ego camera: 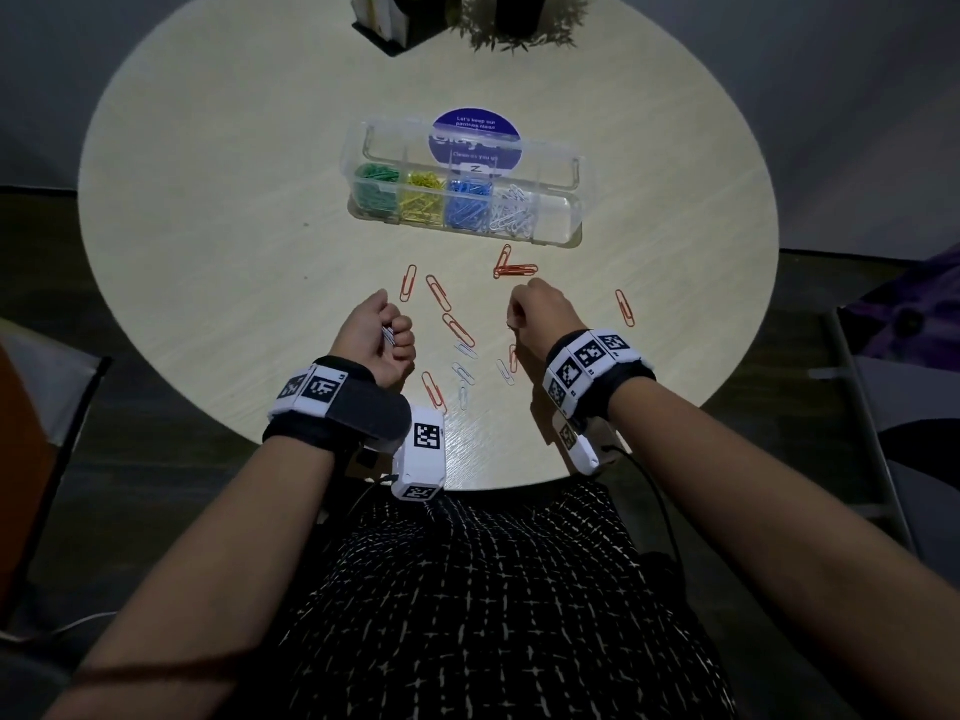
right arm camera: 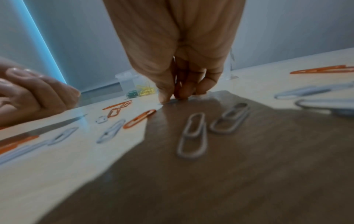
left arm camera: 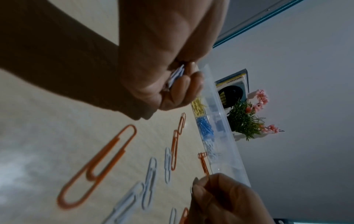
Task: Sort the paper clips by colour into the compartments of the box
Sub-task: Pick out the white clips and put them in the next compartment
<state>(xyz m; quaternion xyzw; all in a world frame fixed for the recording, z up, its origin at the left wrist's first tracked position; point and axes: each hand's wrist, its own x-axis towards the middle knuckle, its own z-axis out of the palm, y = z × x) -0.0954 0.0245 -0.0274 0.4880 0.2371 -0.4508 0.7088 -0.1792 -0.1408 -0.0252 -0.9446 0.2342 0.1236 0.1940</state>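
Left hand point(ego camera: 375, 339) sits at about seven o'clock on the round table point(ego camera: 208, 241), fingers curled in tight around a small bundle of white paper clips point(left arm camera: 176, 76); the left wrist view shows them poking out between palm and fingertips. Right hand point(ego camera: 540, 317) is at five o'clock, fingers bunched and pointing down, tips meeting the tabletop over a pale clip point(right arm camera: 173, 101). The right wrist view is blurred, so I cannot tell whether that clip is actually pinched or only touched.

The clear box point(ego camera: 462, 187) lies near the centre, towards twelve o'clock from both hands, lid tipped back. From nine o'clock across to three: green clips point(ego camera: 375, 187), yellow clips point(ego camera: 423, 197), blue clips point(ego camera: 467, 202), white clips point(ego camera: 514, 210), and a last compartment point(ego camera: 558, 218) at the three o'clock end with nothing visible in it.

Loose orange clips point(ego camera: 439, 293) are scattered between the box and the hands, with a crossed pair point(ego camera: 511, 267) just at the box's six o'clock side and one point(ego camera: 625, 308) out at three o'clock of the right hand. A few loose white clips point(ego camera: 464, 374) lie between the two wrists, near the table's six o'clock edge.
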